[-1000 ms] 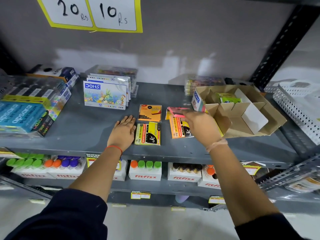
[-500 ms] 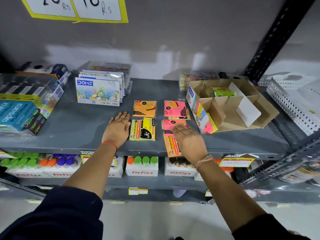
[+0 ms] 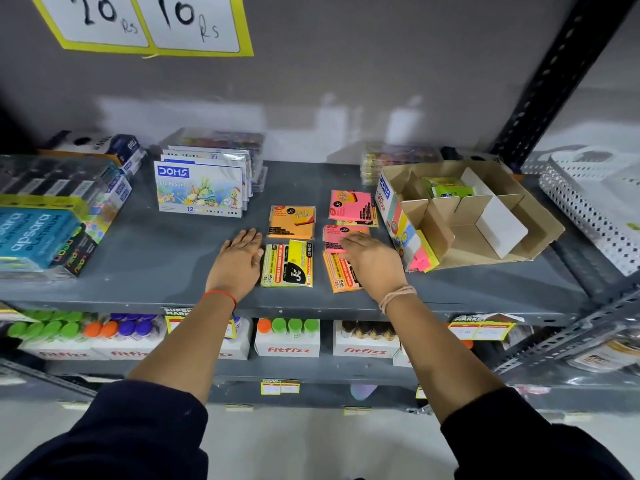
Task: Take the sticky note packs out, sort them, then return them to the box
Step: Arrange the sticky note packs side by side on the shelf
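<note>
On the grey shelf (image 3: 145,268), the left hand (image 3: 239,261) lies flat, grip wide and holding nothing, just beside a yellow pack (image 3: 287,265). The right hand (image 3: 372,259) rests palm-down on a pink pack (image 3: 337,239) stacked over an orange pack (image 3: 339,275); its grip cannot be told. Behind lie another orange pack (image 3: 292,221) and a pink one (image 3: 351,206). The cardboard box (image 3: 533,233), right, holds a green pack (image 3: 448,187)

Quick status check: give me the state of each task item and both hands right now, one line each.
cardboard box: open, flaps out, green pack inside
green pack: in the box's back compartment
orange pack: flat on shelf
yellow pack: flat on shelf
back pink pack: flat, atop another pack
left hand: flat, empty
right hand: resting on front pink pack
</note>
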The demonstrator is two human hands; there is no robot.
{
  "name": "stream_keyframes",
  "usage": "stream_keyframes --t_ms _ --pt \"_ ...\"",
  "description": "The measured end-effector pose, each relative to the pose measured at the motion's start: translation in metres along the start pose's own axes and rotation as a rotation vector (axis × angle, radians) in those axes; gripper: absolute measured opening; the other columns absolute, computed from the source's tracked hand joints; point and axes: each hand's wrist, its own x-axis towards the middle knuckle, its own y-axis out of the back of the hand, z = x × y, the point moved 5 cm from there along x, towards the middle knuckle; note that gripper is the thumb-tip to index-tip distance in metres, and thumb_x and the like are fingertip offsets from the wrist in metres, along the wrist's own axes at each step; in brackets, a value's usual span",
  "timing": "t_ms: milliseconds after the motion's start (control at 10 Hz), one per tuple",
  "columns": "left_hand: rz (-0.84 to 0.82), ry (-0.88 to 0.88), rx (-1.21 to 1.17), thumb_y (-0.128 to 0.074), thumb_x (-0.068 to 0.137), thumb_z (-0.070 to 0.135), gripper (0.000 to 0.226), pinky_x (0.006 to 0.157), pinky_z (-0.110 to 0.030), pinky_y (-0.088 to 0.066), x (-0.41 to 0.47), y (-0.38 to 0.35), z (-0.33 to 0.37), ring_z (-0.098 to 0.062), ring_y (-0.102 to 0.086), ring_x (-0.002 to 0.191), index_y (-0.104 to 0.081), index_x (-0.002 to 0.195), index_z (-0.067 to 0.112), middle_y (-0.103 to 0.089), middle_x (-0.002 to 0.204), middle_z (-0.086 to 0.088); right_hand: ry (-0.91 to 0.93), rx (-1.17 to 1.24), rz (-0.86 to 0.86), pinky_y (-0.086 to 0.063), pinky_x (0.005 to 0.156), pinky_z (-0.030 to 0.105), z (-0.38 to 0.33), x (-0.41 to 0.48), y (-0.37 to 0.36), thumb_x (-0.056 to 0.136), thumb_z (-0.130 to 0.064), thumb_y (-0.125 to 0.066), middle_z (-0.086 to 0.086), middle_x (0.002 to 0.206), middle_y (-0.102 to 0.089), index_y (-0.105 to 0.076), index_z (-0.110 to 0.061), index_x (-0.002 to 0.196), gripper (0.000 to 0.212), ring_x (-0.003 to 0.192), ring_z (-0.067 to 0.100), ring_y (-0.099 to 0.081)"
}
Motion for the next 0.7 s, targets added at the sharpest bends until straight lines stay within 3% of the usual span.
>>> stream_keyframes --t_ms 100,200,300,400,600,700 --pt "0.007 0.000 -0.001 -0.028 0.098 0.015 0.045 0.120 -0.035 -0.007 0.000 0.000 -0.001 -0.018 -0.014 0.146 -0.026 0.143 0.010 -0.023 0.156 -0.005 -0.007 -0.004 -0.111 -0.024 0.117 0.032 0.005 0.006 -0.008 0.095 -0.009 -0.043 0.006 0.147 -0.041 -0.044 -0.012 0.136 0.041 0.140 0.020 -0.030" --pt "0.009 -0.002 -0.009 -0.029 0.098 0.014 0.045 0.120 -0.035 -0.007 0.000 0.000 0.000 -0.017 -0.013 0.146 -0.026 0.143 0.010 -0.023 0.156 -0.005 -0.076 0.121 -0.024 -0.028 0.115 0.040 0.009 0.000 0.002 0.094 -0.021 -0.049 0.011 0.144 -0.045 -0.048 -0.011 0.134 0.041 0.138 0.026 -0.033" --pt "0.011 -0.002 -0.007 -0.029 0.098 0.015 0.045 0.120 -0.035 -0.008 0.000 0.000 0.000 -0.018 -0.014 0.146 -0.026 0.143 0.010 -0.023 0.155 -0.005 -0.109 0.222 0.295 -0.052 0.092 0.048 0.004 -0.022 0.025 0.082 -0.029 -0.067 0.016 0.111 -0.070 -0.070 -0.005 0.103 0.032 0.110 0.032 -0.061" --pt "0.005 -0.003 -0.003 -0.028 0.098 0.015 0.045 0.120 -0.035 -0.008 0.000 0.000 0.000 -0.018 -0.014 0.146 -0.025 0.143 0.010 -0.023 0.156 -0.005 -0.118 0.150 0.306 -0.057 0.076 0.043 -0.006 -0.040 0.023 0.069 -0.042 -0.077 0.010 0.090 -0.075 -0.075 -0.007 0.079 0.036 0.089 0.031 -0.067" --pt "-0.001 -0.002 -0.001 -0.028 0.098 0.015 0.045 0.120 -0.036 -0.008 0.000 0.000 0.001 -0.018 -0.014 0.146 -0.025 0.143 0.010 -0.023 0.156 -0.006 -0.274 0.099 0.151 -0.051 0.084 0.041 -0.015 -0.048 0.008 0.068 -0.063 -0.066 0.012 0.115 -0.063 -0.067 -0.011 0.102 0.062 0.101 0.032 -0.058" --pt "-0.001 0.000 -0.001 -0.028 0.099 0.015 0.045 0.120 -0.036 -0.008 0.000 0.001 0.001 -0.018 -0.013 0.146 -0.025 0.143 0.010 -0.023 0.156 -0.006 -0.316 0.121 0.065 -0.046 0.090 0.040 -0.015 -0.041 0.007 0.068 -0.059 -0.064 0.010 0.120 -0.055 -0.059 -0.016 0.114 0.063 0.105 0.030 -0.051"
